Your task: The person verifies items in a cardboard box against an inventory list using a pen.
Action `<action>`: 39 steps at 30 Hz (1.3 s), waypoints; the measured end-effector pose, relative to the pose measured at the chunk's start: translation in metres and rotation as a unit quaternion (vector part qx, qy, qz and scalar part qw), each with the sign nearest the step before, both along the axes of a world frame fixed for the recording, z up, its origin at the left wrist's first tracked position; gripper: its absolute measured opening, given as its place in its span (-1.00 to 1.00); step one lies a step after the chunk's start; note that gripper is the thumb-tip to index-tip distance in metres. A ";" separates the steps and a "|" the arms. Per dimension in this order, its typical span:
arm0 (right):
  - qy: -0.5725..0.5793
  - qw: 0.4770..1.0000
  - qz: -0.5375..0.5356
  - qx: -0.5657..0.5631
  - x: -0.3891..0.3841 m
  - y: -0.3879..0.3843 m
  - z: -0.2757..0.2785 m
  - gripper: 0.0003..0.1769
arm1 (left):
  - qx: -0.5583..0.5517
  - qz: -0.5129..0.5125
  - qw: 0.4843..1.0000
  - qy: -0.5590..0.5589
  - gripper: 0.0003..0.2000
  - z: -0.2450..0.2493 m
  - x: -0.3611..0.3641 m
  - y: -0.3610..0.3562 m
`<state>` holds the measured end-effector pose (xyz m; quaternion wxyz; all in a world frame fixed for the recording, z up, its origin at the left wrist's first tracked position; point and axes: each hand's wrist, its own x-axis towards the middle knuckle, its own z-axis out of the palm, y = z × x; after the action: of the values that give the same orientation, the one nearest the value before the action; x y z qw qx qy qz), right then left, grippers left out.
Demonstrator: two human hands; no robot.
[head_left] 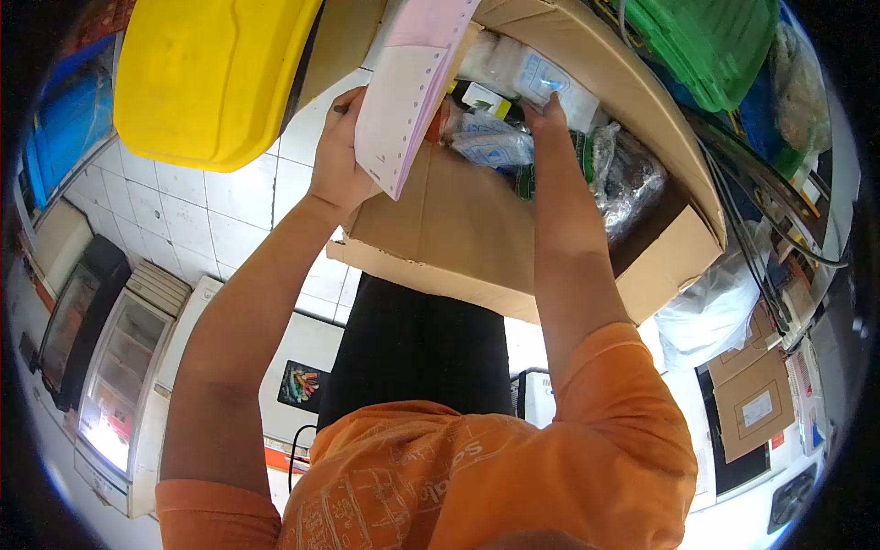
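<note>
My left hand (339,156) is closed around a sheaf of white and pink perforated forms (394,110), holding it upright at the box's left side. A dark pen-like tip (342,109) pokes out by the fingers. My right hand (546,115) reaches into an open cardboard box (440,211), its fingers at the lower edge of a clear plastic packet with blue print (548,81); it appears to grip it, with some fingers hidden. Beside it lie another blue-printed packet (493,139), a black-and-yellow item (486,99) and crumpled clear wrap (628,179).
A yellow plastic bin (215,82) stands at upper left and a green one (706,46) at upper right. Cables and a white plastic bag (715,307) lie right of the box. Flat cardboard (752,394) is at lower right. White floor tiles (234,188) show at left.
</note>
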<state>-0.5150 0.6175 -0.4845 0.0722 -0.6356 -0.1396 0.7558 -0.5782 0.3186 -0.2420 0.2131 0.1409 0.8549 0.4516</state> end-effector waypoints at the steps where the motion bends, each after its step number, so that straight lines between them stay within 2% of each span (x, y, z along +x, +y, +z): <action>1: 0.001 1.000 -0.002 -0.001 0.032 0.019 -0.041 -0.50 | -0.001 -0.002 1.000 0.001 -0.51 0.003 -0.001 0.000; 2: 0.054 0.985 0.159 0.040 0.053 0.020 -0.084 -0.48 | -0.024 -0.018 0.999 0.028 -0.51 0.007 -0.003 0.002; 3: 0.106 0.939 0.316 0.082 0.072 0.010 -0.124 -0.45 | -0.046 -0.033 0.997 0.055 -0.52 0.012 -0.004 0.003; 4: 0.109 0.939 0.314 0.085 0.060 -0.012 -0.029 -0.45 | -0.044 -0.035 0.997 0.059 -0.52 0.015 -0.005 0.004; 5: 0.045 0.988 0.148 0.014 0.028 -0.044 0.078 -0.44 | -0.039 -0.028 0.997 0.057 -0.53 0.014 -0.004 0.004; 7: 0.045 0.987 0.148 -0.052 0.061 -0.053 0.092 -0.48 | -0.028 -0.022 0.997 0.069 -0.54 0.011 -0.001 0.006; 9: 0.037 0.977 0.194 -0.084 0.083 -0.060 0.149 -0.57 | -0.033 -0.002 0.997 0.064 -0.56 0.013 -0.001 0.009; 10: 0.036 0.975 0.206 -0.074 0.098 -0.062 0.172 -0.56 | -0.036 0.031 0.996 0.078 -0.56 0.032 0.000 0.018; 11: 0.034 0.972 0.222 -0.063 0.118 -0.061 0.191 -0.56 | -0.032 0.033 0.995 0.092 -0.56 0.027 0.002 0.014; 13: 0.051 0.969 0.217 -0.108 0.159 -0.052 0.225 -0.56 | -0.019 0.022 0.998 0.048 -0.63 -0.002 0.002 0.003; 14: 0.045 0.962 0.256 -0.085 0.168 -0.046 0.255 -0.57 | -0.011 0.022 0.997 0.071 -0.63 0.019 -0.004 0.007; 16: 0.031 0.945 0.324 -0.012 0.184 -0.036 0.326 -0.57 | 0.178 0.143 0.969 -0.091 -0.66 0.072 0.002 0.018; 17: 0.023 0.934 0.354 0.038 0.189 -0.031 0.365 -0.57 | 0.146 0.102 0.984 -0.018 -0.66 0.092 0.003 0.018; 18: 0.016 0.939 0.334 0.078 0.198 -0.025 0.401 -0.58 | 0.113 0.065 0.990 0.056 -0.67 0.112 0.003 0.014; 19: 0.008 0.941 0.316 0.119 0.207 -0.019 0.428 -0.58 | 0.126 0.058 0.987 0.079 -0.67 0.137 0.003 0.010; 21: -0.035 0.940 0.258 0.218 0.230 -0.012 0.466 -0.57 | 0.184 0.048 0.979 -0.079 -0.67 0.183 0.008 0.001; 23: -0.016 0.944 0.203 0.260 0.226 -0.030 0.521 -0.58 | 0.335 0.093 0.917 -0.195 -0.60 0.250 0.015 0.002; 24: -0.004 0.945 0.157 0.288 0.227 -0.040 0.549 -0.59 | 0.388 0.081 0.871 -0.290 -0.59 0.274 0.021 -0.001; 25: 0.001 0.946 0.136 0.293 0.229 -0.052 0.567 -0.59 | 0.386 0.059 0.875 -0.287 -0.59 0.305 0.028 -0.001; 27: 0.118 0.913 0.196 0.338 0.230 -0.076 0.597 -0.62 | 0.497 -0.004 0.760 -0.418 -0.59 0.367 0.047 0.004; 28: 0.151 0.896 0.244 0.338 0.228 -0.090 0.619 -0.64 | 0.495 -0.025 0.761 -0.419 -0.59 0.387 0.059 0.008; 29: 0.181 0.875 0.295 0.338 0.227 -0.103 0.636 -0.66 | 0.510 -0.056 0.735 -0.443 -0.60 0.405 0.071 0.011; 30: 0.170 0.875 0.282 0.355 0.211 -0.128 0.647 -0.66 | 0.528 -0.088 0.699 -0.475 -0.60 0.414 0.064 0.001; 32: 0.176 0.830 0.388 0.360 0.192 -0.155 0.659 -0.64 | 0.526 -0.120 0.679 -0.498 -0.61 0.427 0.065 -0.002; 33: 0.170 0.833 0.374 0.370 0.178 -0.174 0.667 -0.64 | 0.523 -0.136 0.664 -0.516 -0.61 0.431 0.063 -0.005; 35: 0.163 0.841 0.267 0.442 0.158 -0.207 0.688 -0.55 | 0.517 -0.181 0.649 -0.529 -0.60 0.445 0.060 -0.013; 36: 0.182 0.816 0.280 0.472 0.155 -0.210 0.684 -0.45 | 0.510 -0.200 0.642 -0.537 -0.60 0.451 0.057 -0.016; 39: 0.234 0.819 0.203 0.482 0.158 -0.222 0.681 -0.40 | 0.487 -0.237 0.640 -0.545 -0.61 0.458 0.063 -0.014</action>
<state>-0.3568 0.3952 0.1963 0.2450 -0.2804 -0.5910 0.7156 -0.5153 0.3041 0.2157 0.6412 0.1501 0.1777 0.7313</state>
